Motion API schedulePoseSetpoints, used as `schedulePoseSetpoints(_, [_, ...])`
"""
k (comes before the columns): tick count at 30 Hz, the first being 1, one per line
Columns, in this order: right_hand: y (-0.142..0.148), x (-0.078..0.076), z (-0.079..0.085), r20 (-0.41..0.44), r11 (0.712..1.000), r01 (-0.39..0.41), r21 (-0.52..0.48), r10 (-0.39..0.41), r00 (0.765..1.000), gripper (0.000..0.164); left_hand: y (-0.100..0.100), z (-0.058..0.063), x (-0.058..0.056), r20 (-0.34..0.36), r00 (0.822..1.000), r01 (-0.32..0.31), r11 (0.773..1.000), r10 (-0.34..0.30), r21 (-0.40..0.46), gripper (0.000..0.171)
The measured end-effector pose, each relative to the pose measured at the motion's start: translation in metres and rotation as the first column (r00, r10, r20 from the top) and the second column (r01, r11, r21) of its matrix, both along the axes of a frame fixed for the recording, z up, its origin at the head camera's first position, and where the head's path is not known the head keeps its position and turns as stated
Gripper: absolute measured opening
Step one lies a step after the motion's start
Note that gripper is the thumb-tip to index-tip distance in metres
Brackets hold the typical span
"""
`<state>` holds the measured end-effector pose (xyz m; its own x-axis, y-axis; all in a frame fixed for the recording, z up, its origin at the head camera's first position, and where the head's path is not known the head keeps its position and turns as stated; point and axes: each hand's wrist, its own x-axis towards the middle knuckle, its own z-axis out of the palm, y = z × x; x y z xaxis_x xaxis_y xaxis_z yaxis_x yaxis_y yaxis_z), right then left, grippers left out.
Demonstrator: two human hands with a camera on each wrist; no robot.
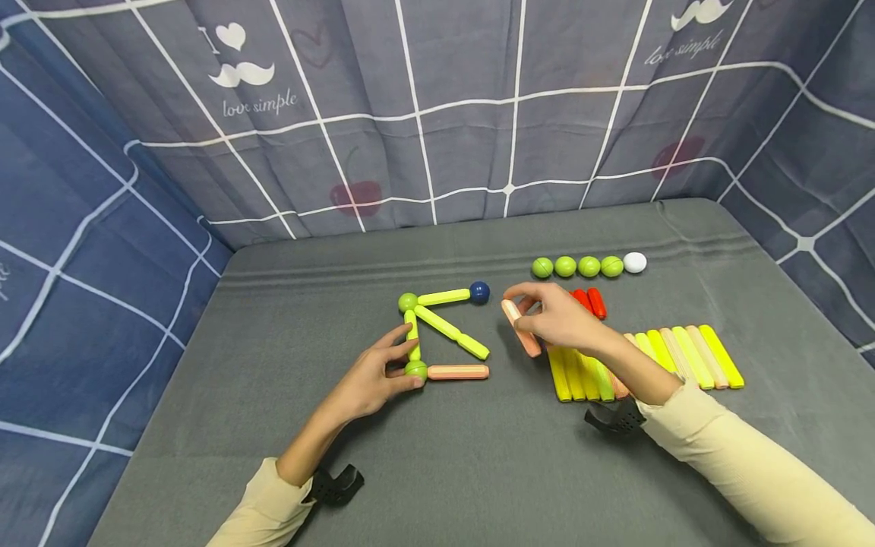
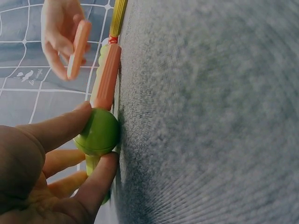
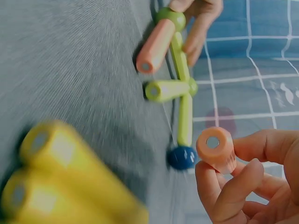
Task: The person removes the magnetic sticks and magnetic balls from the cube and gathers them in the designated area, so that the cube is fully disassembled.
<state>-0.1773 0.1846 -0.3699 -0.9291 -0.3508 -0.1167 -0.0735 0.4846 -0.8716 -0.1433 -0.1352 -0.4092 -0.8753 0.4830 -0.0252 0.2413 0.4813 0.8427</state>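
Note:
My left hand (image 1: 369, 380) pinches a green ball (image 2: 98, 133) between thumb and finger. A salmon-orange stick (image 1: 458, 371) runs right from that ball, and a yellow-green stick (image 1: 412, 323) links it to an upper green ball (image 1: 407, 303). From the upper ball another yellow-green stick (image 1: 444, 297) leads to a dark blue ball (image 1: 479, 292), and a diagonal yellow-green length (image 1: 437, 324) slants down right. My right hand (image 1: 560, 315) holds a second salmon-orange stick (image 3: 217, 151) above the cloth, apart from the assembly. A metallic disc shows in its end.
Several green balls (image 1: 589, 266) and a white ball (image 1: 635, 262) line the back right. Red short sticks (image 1: 597, 302) lie behind my right hand. Rows of yellow, light-green and salmon sticks (image 1: 697, 355) lie under and beyond my right forearm. Patterned curtains (image 1: 465, 152) enclose the grey cloth surface (image 1: 478, 463).

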Motion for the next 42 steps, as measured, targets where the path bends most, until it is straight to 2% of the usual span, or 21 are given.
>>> schedulePoseSetpoints(8, [0.059, 0.026, 0.009, -0.039, 0.997, 0.078, 0.024, -0.077, 0.996, 0.041, -0.002, -0.001, 0.001, -0.007, 1.000, -0.001, 1.000, 0.001, -0.008, 0.064])
schedulePoseSetpoints(12, [0.094, 0.040, 0.007, -0.114, 0.984, 0.161, 0.080, -0.152, 0.982, 0.041, -0.001, -0.001, 0.001, -0.008, 1.000, -0.010, 1.000, 0.009, -0.018, 0.064])
schedulePoseSetpoints(14, [0.114, 0.046, 0.004, -0.169, 0.967, 0.222, 0.127, -0.200, 0.965, 0.040, -0.001, 0.000, 0.001, -0.012, 1.000, -0.009, 1.000, 0.009, -0.019, 0.064])
schedulePoseSetpoints(17, [0.147, 0.054, -0.002, -0.234, 0.926, 0.318, 0.206, -0.269, 0.934, 0.040, 0.000, 0.000, 0.000, -0.014, 1.000, -0.002, 1.000, 0.002, -0.016, 0.064])
schedulePoseSetpoints(21, [0.186, 0.060, -0.012, -0.246, 0.880, 0.389, 0.271, -0.327, 0.912, 0.043, 0.001, 0.000, 0.000, -0.010, 1.000, 0.004, 1.000, -0.004, -0.014, 0.064])
schedulePoseSetpoints(25, [0.213, 0.065, -0.020, -0.253, 0.842, 0.430, 0.326, -0.360, 0.898, 0.046, 0.001, 0.000, 0.000, -0.009, 1.000, 0.004, 1.000, -0.004, -0.015, 0.064])
schedulePoseSetpoints(29, [0.230, 0.067, -0.027, -0.254, 0.809, 0.437, 0.393, -0.361, 0.897, 0.049, 0.000, 0.001, 0.000, -0.009, 1.000, 0.008, 1.000, -0.008, -0.009, 0.064])
schedulePoseSetpoints(34, [0.239, 0.068, -0.033, -0.206, 0.798, 0.398, 0.452, -0.341, 0.917, 0.051, -0.001, 0.001, 0.000, -0.007, 1.000, 0.006, 1.000, -0.006, -0.009, 0.064])
schedulePoseSetpoints(42, [0.237, 0.069, -0.033, -0.133, 0.802, 0.334, 0.495, -0.310, 0.941, 0.056, -0.001, -0.001, 0.000, -0.012, 1.000, 0.000, 1.000, 0.000, -0.020, 0.064])
